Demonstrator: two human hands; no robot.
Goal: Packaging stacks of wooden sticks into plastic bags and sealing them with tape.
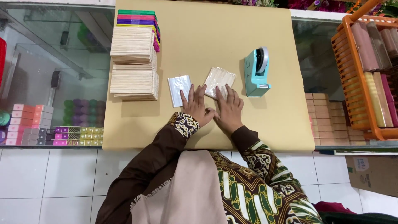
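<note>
Head view: both hands flat on tabletop [207, 54].
Left hand [196, 105]: spread, touching plastic sleeve [179, 89].
Right hand [229, 108]: spread, fingertips on stick packet [219, 79].

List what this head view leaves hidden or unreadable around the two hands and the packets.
- Clear packet of sticks: near corner covered by the right hand.
- Left hand: whether its fingertips touch the flat white packet or only lie beside it is unclear.
- Tape dispenser: the tape end is too small to see.
- Orange rack: cut off by the right edge.

Two packets [179, 89] (one tape dispenser [257, 72])
</note>
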